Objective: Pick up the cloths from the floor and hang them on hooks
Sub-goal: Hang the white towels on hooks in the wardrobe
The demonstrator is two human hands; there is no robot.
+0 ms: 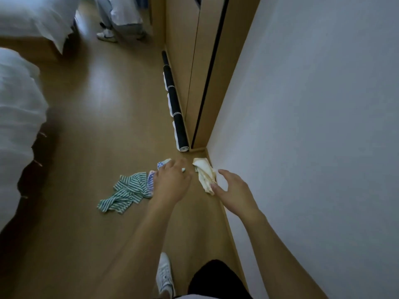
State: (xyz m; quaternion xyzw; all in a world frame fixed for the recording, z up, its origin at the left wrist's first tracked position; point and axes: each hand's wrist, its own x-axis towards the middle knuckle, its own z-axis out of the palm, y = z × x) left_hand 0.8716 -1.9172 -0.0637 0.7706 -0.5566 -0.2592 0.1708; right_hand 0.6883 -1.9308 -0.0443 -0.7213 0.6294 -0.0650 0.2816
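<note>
Both hands reach down to the floor [90,130], near the wall [302,104] corner. Left hand [171,182] is over a small blue-patterned cloth [163,164], knuckles up; the fingers are hidden under the hand, so I cannot tell if they already pinch it. Right hand [234,190] has fingers spread and relaxed, holding nothing, just beside the cream cloth [205,176], fingertips about at its near edge; contact unclear.

Cloths relative to the wall: cream cloth lies crumpled right at the wall base. Blue cloth is a bit further out. Striped green cloth [125,192] is further out again, past the left hand, with a pinkish-striped piece [151,180] at the hand's edge that partly overlaps it. A dark rolled mat [176,108] lies along the wardrobe [183,61] next to the wall. No hooks in view.

Risks, judged:
- Cream cloth is tight to the wall; fingers may jam on the skirting and grab only a fold, so it slips on the lift.
- Left hand may catch the overlapping pieces together and drag the striped cloth.
- Frame is dim and blurred, so grip is hard to confirm.
</note>
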